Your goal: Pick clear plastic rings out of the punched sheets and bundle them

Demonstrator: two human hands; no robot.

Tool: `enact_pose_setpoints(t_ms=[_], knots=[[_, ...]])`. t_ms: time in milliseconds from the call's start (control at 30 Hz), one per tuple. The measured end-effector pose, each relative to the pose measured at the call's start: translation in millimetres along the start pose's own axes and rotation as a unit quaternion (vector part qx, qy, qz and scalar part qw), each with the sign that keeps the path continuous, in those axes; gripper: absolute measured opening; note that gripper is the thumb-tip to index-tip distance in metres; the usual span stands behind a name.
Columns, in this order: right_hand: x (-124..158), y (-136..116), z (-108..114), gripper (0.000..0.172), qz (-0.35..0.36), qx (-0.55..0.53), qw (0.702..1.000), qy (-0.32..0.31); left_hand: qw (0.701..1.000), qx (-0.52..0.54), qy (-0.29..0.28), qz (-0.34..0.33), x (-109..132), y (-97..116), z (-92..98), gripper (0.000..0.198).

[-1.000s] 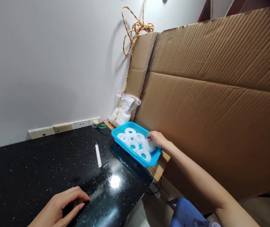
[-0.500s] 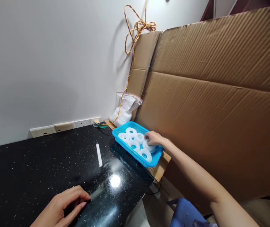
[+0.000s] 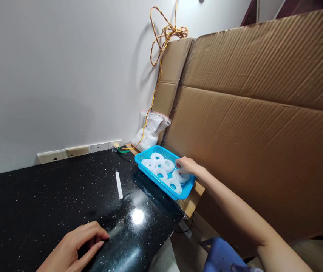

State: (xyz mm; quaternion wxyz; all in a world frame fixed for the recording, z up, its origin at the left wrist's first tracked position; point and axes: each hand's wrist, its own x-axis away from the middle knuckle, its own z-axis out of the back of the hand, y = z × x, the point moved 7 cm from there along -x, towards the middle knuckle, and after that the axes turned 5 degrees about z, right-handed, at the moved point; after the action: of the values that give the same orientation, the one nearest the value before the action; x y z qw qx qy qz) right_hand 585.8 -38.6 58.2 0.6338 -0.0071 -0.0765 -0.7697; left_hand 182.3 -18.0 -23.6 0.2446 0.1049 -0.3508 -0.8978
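A blue plastic basket [image 3: 150, 175] holds several white rings [image 3: 161, 168] at the right end of the black speckled countertop [image 3: 50, 200]. My right hand [image 3: 188, 166] reaches into the basket's near right corner, fingers curled on a white ring [image 3: 181, 176] there. My left hand [image 3: 74, 247] rests on the countertop at the bottom edge, fingers loosely curled, thumb and forefinger pressed on the surface; whether anything is under them is hidden. A thin white strip [image 3: 118, 184] lies on the counter between the two hands.
Large sheets of brown cardboard [image 3: 252, 124] stand behind and right of the basket. A clear zip bag [image 3: 150, 130] of white material leans in the corner, with a twisted yellow-red cord [image 3: 161, 41] hanging above. Wall sockets [image 3: 78, 152] line the counter's back edge.
My right hand has shifted slightly among the rings in the basket; the view has drifted a little. My left hand stays in place.
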Motion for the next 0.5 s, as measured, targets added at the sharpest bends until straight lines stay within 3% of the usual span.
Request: enact_pose_setpoints(t_ms=[300, 400, 500], knots=[[2, 3, -3, 0.026, 0.035, -0.045, 0.998, 0.032, 1.000, 0.003, 0.007, -0.003, 0, 4, 1.6, 0.025], [11, 6, 7, 0.027, 0.037, -0.067, 0.995, 0.057, 1.000, 0.009, 0.005, -0.004, 1, 8, 4.6, 0.025], [28, -6, 28, 0.020, 0.046, -0.103, 0.988, 0.108, 1.000, 0.019, -0.003, 0.004, 1, 11, 9.9, 0.025]])
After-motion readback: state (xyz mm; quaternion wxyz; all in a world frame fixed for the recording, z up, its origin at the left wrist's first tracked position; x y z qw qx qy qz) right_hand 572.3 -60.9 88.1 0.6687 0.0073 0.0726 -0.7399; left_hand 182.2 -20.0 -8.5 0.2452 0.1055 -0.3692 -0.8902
